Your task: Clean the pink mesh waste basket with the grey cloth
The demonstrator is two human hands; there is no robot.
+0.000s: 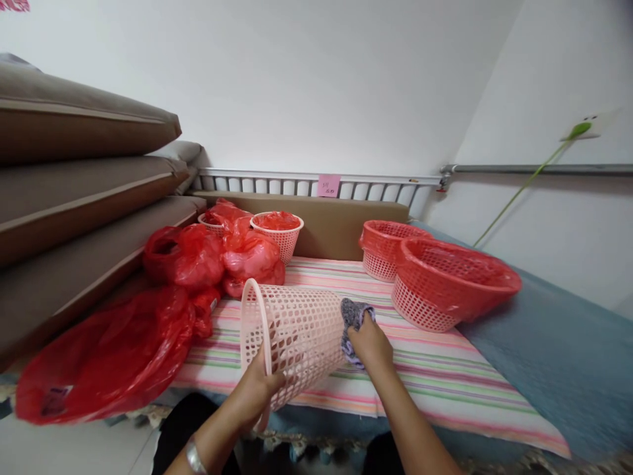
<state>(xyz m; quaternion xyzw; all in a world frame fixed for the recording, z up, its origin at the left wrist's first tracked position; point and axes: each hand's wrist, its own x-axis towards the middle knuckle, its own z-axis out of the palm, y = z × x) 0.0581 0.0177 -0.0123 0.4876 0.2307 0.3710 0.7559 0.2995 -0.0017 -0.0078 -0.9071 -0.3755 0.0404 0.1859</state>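
Note:
A pale pink perforated plastic basket lies tilted on its side in front of me, its open mouth facing left. My left hand grips it at the rim, with some fingers inside seen through the holes. At the basket's base on the right, my right hand presses a bunched grey and purple cloth against the bottom. Part of the cloth is hidden by the fingers. Underneath spreads a striped cloth in pink, green and white.
Two baskets lined with red bags, a larger one and a smaller one, stand at right. Another lined basket stands behind. Red plastic bags lie at left beside stacked cushions. A radiator runs along the wall.

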